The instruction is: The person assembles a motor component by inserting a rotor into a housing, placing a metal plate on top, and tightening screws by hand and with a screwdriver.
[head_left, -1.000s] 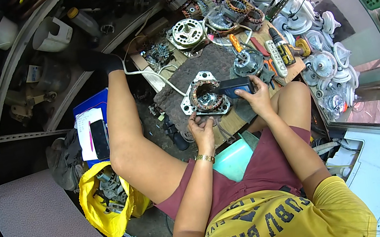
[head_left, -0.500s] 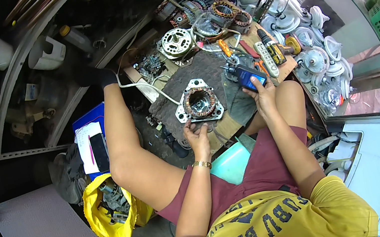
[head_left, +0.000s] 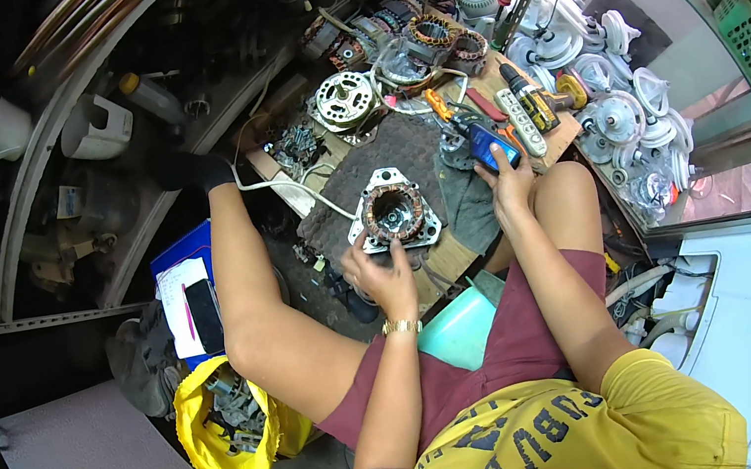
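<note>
A motor stator (head_left: 397,214) with copper windings sits in a metal end housing on the grey cloth pad (head_left: 326,183), its round hollow facing up. My left hand (head_left: 384,281) is at the near edge of that housing, with thumb and fingers spread apart and the thumb tip against or just beside the metal. To the right, my right hand (head_left: 511,182) is closed round a blue handheld device (head_left: 489,146) with a dark face, tilted up at the board's right side. Its far end is near orange-handled pliers (head_left: 439,107).
A second motor (head_left: 346,99), copper coils (head_left: 430,30), a drill (head_left: 532,96) and a power strip (head_left: 521,121) crowd the board's far side. White plastic pulleys (head_left: 618,117) pile up at right. A yellow bag (head_left: 190,423) of metal parts and a phone (head_left: 204,315) are at left.
My left hand has shifted left and spread its fingers at the housing's near edge. The blue device in my right hand has turned and tilted more upright. The view has shifted slightly.
</note>
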The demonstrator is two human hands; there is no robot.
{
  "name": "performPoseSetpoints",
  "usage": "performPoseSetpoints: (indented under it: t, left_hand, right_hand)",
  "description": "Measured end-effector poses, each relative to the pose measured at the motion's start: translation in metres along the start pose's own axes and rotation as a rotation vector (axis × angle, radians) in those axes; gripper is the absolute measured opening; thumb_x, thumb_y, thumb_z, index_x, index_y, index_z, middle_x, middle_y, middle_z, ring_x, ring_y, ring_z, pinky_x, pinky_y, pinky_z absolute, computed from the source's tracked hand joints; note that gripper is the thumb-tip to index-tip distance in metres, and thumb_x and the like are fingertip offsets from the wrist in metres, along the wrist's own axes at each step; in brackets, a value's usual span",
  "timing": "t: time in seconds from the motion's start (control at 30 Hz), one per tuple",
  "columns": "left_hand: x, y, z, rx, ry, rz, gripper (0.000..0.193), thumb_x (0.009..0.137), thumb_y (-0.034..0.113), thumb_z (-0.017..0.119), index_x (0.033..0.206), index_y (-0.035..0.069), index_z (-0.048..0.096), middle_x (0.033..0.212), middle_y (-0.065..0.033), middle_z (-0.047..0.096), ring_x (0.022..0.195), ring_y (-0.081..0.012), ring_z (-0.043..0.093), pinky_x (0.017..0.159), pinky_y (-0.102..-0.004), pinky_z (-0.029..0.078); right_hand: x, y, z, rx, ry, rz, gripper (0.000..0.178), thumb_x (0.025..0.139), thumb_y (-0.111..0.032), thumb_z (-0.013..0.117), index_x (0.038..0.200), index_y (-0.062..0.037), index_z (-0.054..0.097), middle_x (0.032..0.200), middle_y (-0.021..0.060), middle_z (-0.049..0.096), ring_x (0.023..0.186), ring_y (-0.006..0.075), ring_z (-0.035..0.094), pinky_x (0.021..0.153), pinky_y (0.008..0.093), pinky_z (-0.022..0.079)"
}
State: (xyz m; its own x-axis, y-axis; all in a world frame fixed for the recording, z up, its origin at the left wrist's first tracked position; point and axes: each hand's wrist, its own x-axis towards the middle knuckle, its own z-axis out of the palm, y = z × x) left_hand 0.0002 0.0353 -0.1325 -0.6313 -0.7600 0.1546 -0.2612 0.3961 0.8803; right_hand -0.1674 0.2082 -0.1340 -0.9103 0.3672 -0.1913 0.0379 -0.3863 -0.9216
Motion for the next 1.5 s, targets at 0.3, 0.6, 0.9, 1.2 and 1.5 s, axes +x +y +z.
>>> performPoseSetpoints:
  t: [0.3,0.6,0.9,1.2,1.5]
  left_hand:
    - [0.11,0.073,0.14,0.568,-0.525,0.242,0.044,0.086,0.055,0.067,0.111,0.018,0.072,0.12,-0.0125,0.061,0.117,-0.0375,0.051,0.097,-0.0561,0.037]
    - [0.121,0.055,0.216,0.586,-0.754,0.347,0.033,0.09,0.046,0.063,0.107,0.019,0.076,0.119,-0.0073,0.065,0.118,-0.0347,0.055,0.094,-0.0513,0.038]
    - [0.185,0.013,0.182,-0.329,-0.279,0.003,0.038,0.098,0.032,0.059,0.075,0.003,0.066,0.065,-0.0046,0.062,0.06,-0.0122,0.05,0.059,-0.0332,0.044]
    - [0.252,0.023,0.067,-0.162,-0.008,0.295,0.035,0.087,0.007,0.07,0.121,0.004,0.061,0.104,-0.0098,0.051,0.086,-0.0196,0.053,0.072,-0.0335,0.049]
    - [0.236,0.009,0.035,-0.098,0.028,0.234,0.013,0.095,0.011,0.06,0.104,0.003,0.065,0.073,-0.0058,0.056,0.064,-0.0164,0.052,0.064,-0.0322,0.046]
  right_hand:
    - [0.004,-0.021,-0.016,0.442,-0.167,0.244,0.038,0.093,-0.023,0.071,0.119,-0.0014,0.054,0.107,0.0132,0.066,0.09,0.026,0.068,0.075,0.0359,0.063]
    - [0.027,-0.039,-0.051,0.435,-0.145,0.243,0.036,0.095,-0.019,0.066,0.121,0.0009,0.051,0.101,0.0144,0.067,0.08,0.0268,0.071,0.069,0.0344,0.064]
    - [0.015,-0.018,-0.04,0.201,-0.04,0.162,0.045,0.089,-0.013,0.073,0.122,0.0001,0.046,0.104,0.0139,0.064,0.077,0.0243,0.069,0.063,0.0335,0.064]
    - [0.018,0.006,-0.014,-0.107,0.048,0.008,0.041,0.085,-0.008,0.076,0.115,0.0004,0.049,0.104,0.0113,0.063,0.081,0.0182,0.067,0.059,0.0298,0.062]
    - [0.012,0.004,-0.007,-0.223,0.037,-0.11,0.038,0.081,-0.004,0.079,0.106,-0.0008,0.051,0.098,0.0093,0.063,0.076,0.0135,0.065,0.054,0.0246,0.058]
